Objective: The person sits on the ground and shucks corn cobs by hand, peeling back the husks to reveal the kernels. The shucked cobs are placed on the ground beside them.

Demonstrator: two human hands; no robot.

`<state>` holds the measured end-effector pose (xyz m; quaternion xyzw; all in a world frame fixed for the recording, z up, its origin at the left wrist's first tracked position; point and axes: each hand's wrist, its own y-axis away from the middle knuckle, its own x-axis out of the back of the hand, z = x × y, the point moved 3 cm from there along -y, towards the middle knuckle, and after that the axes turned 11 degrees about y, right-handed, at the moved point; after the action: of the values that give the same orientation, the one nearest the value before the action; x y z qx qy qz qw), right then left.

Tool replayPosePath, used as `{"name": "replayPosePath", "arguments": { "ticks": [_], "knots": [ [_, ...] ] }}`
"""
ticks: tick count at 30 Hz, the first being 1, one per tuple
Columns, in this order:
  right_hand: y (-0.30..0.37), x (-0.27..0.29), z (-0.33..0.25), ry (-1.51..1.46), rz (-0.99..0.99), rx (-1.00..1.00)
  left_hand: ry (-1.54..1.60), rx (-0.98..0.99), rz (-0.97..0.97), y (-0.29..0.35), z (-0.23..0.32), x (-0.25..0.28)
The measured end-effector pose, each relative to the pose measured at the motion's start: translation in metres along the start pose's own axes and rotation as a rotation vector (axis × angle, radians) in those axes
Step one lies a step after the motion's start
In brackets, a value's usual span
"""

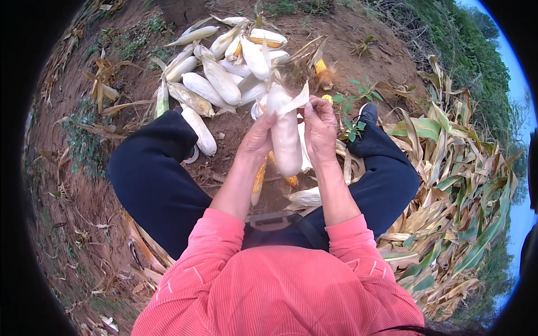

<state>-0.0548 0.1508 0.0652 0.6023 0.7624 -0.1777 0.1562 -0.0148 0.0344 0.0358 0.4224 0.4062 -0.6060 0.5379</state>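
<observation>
So our left hand (258, 136) has its fingers half-curled around the pale corn ear (287, 145) at 12 o'clock, our right hand's (321, 131) are pinched nearly together at its husk flap (295, 102), and the corn pile (219, 81)'s chilling at 11.

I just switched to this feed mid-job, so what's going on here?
A person in a pink top holds a pale-husked ear of corn between the knees. The left-hand grip is closed on the ear's left side; the right-hand grip is at a loose husk strip, though whether it pinches it is unclear. Beyond lies a pile of mostly husked-over ears, a few showing yellow kernels. Dry leaves and stalks are heaped to the right.
</observation>
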Motion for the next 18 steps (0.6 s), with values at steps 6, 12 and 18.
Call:
{"name": "replayPosePath", "arguments": {
  "ticks": [6, 12, 18],
  "knots": [
    [0.001, 0.002, 0.002, -0.15, -0.048, 0.005, -0.025, -0.074, 0.209, -0.007, 0.004, 0.012],
    [0.002, 0.007, -0.004, -0.144, 0.001, -0.048, 0.083, -0.366, 0.382, -0.008, 0.045, 0.047],
    [-0.012, 0.058, -0.015, -0.061, 0.048, -0.089, 0.277, -0.757, 0.5, 0.007, 0.106, 0.075]
  ]
}}
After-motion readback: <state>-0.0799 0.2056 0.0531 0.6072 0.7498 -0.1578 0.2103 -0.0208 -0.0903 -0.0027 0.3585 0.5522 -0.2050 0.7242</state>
